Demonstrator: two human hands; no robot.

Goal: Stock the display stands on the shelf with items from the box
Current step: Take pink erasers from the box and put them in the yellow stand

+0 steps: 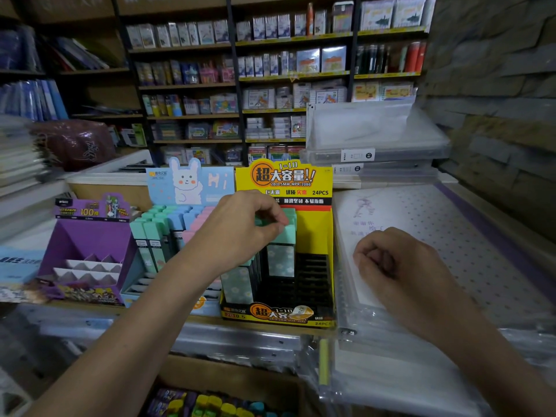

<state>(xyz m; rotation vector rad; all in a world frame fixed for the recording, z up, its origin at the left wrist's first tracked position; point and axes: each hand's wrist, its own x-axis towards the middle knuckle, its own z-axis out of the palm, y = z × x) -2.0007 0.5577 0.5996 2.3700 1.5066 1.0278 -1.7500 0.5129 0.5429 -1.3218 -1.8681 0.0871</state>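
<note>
My left hand (240,227) pinches the cap of the mint case (282,242), standing upright in the yellow stand (326,236), empty slots just to its right; my right hand (388,260) (curled, holding nothing) is nearer those; the box (216,404) lies below

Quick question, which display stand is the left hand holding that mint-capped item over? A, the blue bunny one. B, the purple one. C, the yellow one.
C: the left hand pinches the mint-capped item above the black slots of the yellow stand.
</note>
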